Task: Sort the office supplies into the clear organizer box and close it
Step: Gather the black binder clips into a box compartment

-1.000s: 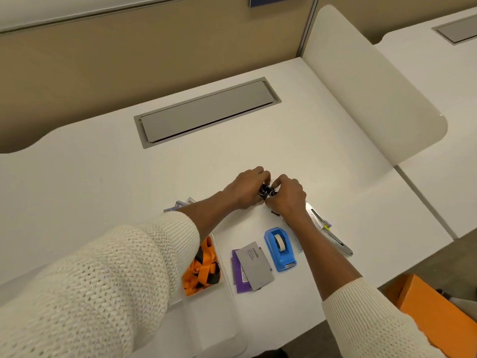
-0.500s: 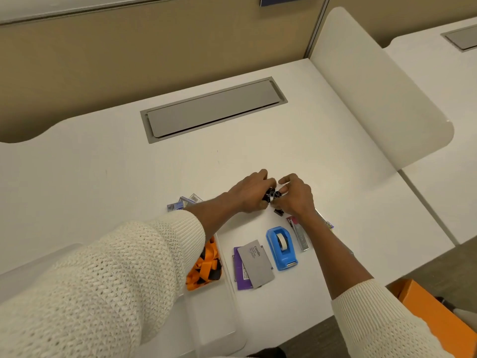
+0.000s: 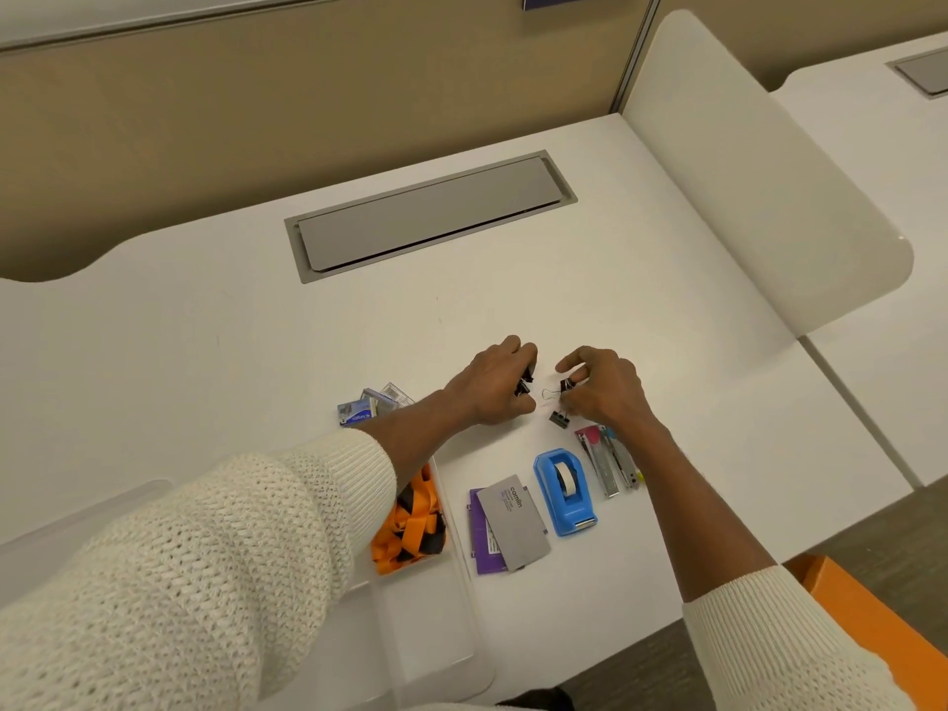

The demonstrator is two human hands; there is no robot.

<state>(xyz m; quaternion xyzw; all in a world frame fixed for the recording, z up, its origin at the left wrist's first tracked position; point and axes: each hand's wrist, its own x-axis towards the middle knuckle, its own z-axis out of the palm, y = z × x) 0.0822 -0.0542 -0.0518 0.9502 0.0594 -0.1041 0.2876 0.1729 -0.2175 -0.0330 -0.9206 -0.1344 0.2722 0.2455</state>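
Note:
My left hand (image 3: 495,387) is closed around small black binder clips (image 3: 524,384) above the white desk. My right hand (image 3: 603,390) pinches another black binder clip (image 3: 563,387) just to the right of it. A third binder clip (image 3: 560,418) lies on the desk below the two hands. The clear organizer box (image 3: 451,597) stands open at the front left, partly hidden by my left sleeve, with orange and black straps (image 3: 410,526) in one compartment.
A blue tape dispenser (image 3: 565,492), a grey card box on a purple one (image 3: 510,523), staplers (image 3: 608,461) and small staple boxes (image 3: 369,405) lie on the desk. A grey cable hatch (image 3: 431,215) sits farther back. A white divider (image 3: 769,187) rises at right.
My hands were pressed together over the clips and have drawn apart. The left keeps some clips and the right holds one. A loose clip shows on the desk.

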